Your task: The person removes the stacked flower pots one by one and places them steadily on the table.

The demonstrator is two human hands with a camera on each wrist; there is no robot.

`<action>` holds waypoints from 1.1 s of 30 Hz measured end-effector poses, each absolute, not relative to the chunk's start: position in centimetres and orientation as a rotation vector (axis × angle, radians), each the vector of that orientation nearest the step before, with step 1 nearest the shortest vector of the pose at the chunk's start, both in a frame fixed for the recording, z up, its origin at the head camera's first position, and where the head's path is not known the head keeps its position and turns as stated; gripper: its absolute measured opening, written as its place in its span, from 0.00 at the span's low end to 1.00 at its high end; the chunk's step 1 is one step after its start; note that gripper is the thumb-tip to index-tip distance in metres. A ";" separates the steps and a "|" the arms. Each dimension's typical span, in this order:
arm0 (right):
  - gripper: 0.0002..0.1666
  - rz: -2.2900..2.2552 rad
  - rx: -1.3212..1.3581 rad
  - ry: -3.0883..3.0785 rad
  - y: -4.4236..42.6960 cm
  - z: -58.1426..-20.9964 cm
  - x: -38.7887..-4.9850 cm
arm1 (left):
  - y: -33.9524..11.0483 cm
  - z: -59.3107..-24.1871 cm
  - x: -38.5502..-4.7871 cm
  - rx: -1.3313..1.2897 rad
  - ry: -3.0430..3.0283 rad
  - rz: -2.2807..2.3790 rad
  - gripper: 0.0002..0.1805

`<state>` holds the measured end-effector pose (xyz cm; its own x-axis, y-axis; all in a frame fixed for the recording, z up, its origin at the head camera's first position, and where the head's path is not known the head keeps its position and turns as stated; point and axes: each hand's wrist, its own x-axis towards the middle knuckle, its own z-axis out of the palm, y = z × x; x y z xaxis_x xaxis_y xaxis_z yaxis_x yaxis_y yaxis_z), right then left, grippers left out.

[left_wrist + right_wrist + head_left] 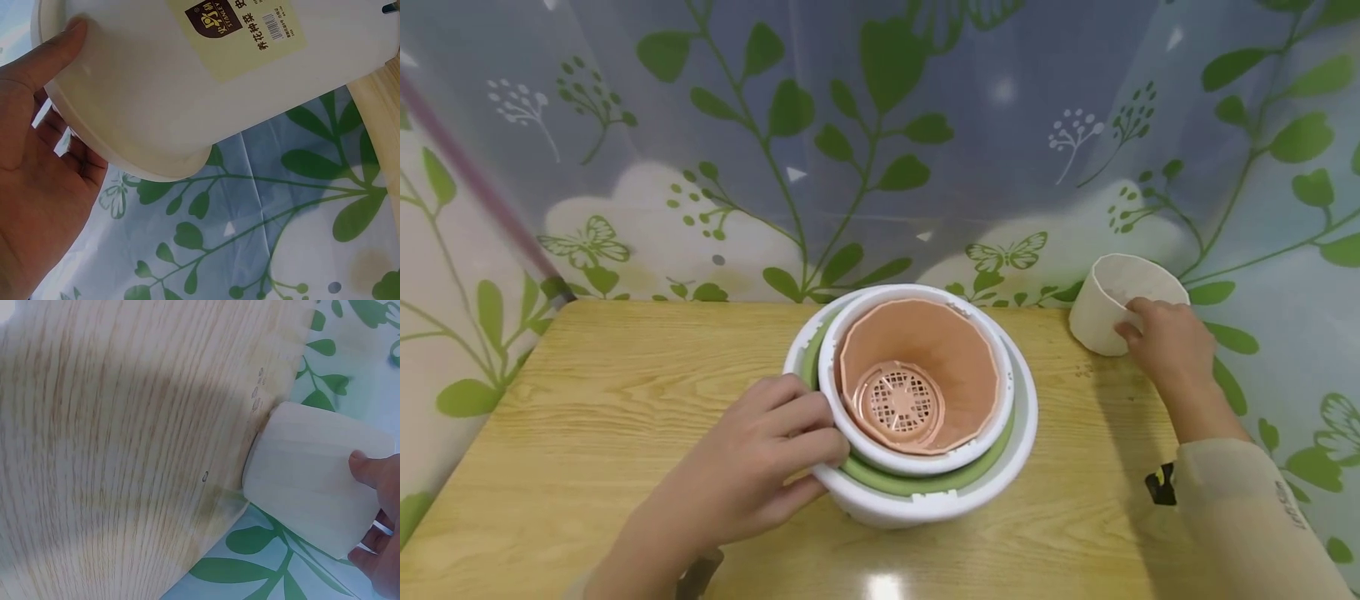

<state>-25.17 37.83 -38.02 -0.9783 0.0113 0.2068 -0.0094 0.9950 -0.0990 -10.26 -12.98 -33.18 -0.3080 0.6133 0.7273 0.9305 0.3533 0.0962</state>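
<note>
Grips the rim of the large white pot (887, 510) with the left hand (763, 458), thumb outside. Keeps nested within it a green pot (898, 482), a smaller white pot (925, 463) and an orange pot (955, 358) with a grid base. Pinches the cream pot (1097, 321) by its rim with the right hand (1172, 342), well apart, at the far right corner of the surface (662, 400).

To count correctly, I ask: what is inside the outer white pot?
A green pot, a smaller white pot and, innermost, an orange pot. They cover the bottom of the outer white pot; more may be hidden.
</note>
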 end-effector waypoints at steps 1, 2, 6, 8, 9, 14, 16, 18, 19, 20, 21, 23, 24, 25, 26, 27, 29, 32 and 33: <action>0.22 0.145 -0.006 -2.933 37.9 -38.1 -25.3 | -13.0 -33.2 -10.2 -1.338 -2.029 -0.695 0.11; 0.22 0.143 -0.011 -2.933 37.9 -38.2 -25.4 | -13.0 -33.2 -10.2 -1.339 -2.030 -0.695 0.11; 0.22 0.138 -0.019 -2.933 38.0 -38.4 -25.7 | -13.0 -33.3 -10.2 -1.335 -2.033 -0.690 0.11; 0.22 0.139 -0.025 -2.937 38.0 -38.4 -25.8 | -13.1 -33.3 -10.2 -1.332 -2.033 -0.688 0.11; 0.22 0.139 -0.026 -2.940 38.0 -38.4 -25.8 | -13.1 -33.3 -10.2 -1.329 -2.034 -0.687 0.11; 0.23 0.134 -0.037 -2.948 38.0 -38.4 -25.7 | -13.0 -33.4 -10.2 -1.323 -2.033 -0.685 0.11; 0.22 0.130 -0.033 -2.947 37.9 -38.4 -25.6 | -13.0 -33.5 -10.2 -1.325 -2.032 -0.688 0.11; 0.23 0.122 -0.028 -2.958 37.9 -38.3 -25.5 | -13.0 -33.5 -10.2 -1.324 -2.033 -0.688 0.11; 0.24 0.119 -0.026 -2.966 37.9 -38.2 -25.5 | -13.0 -33.5 -10.2 -1.322 -2.036 -0.688 0.11; 0.24 0.116 -0.021 -2.972 37.8 -38.1 -25.4 | -13.0 -33.6 -10.1 -1.320 -2.042 -0.689 0.11; 0.25 0.115 -0.018 -2.980 37.7 -37.9 -25.4 | -13.0 -33.6 -10.1 -1.318 -2.043 -0.688 0.11; 0.27 0.124 -0.006 -2.985 37.4 -37.6 -25.2 | -13.0 -33.6 -10.1 -1.312 -2.051 -0.685 0.11; 0.27 0.135 -0.001 -2.981 37.1 -37.4 -25.1 | -13.1 -33.7 -10.1 -1.312 -2.053 -0.684 0.11; 0.28 0.148 0.003 -2.975 36.7 -37.1 -24.9 | -13.1 -33.7 -10.1 -1.312 -2.052 -0.684 0.11; 0.28 0.161 0.010 -2.965 36.2 -36.8 -24.8 | -13.1 -33.6 -10.1 -1.314 -2.050 -0.684 0.11; 0.28 0.172 0.021 -2.950 35.6 -36.4 -24.5 | -13.1 -33.6 -10.1 -1.316 -2.047 -0.684 0.11; 0.27 0.193 0.055 -2.899 34.1 -35.7 -23.9 | -13.1 -33.6 -10.1 -1.322 -2.042 -0.687 0.11; 0.25 0.231 0.127 -2.792 31.8 -35.2 -22.7 | -13.0 -33.4 -10.2 -1.327 -2.032 -0.689 0.11; 0.24 0.248 0.155 -2.748 30.9 -35.2 -22.3 | -13.0 -33.4 -10.2 -1.327 -2.033 -0.688 0.11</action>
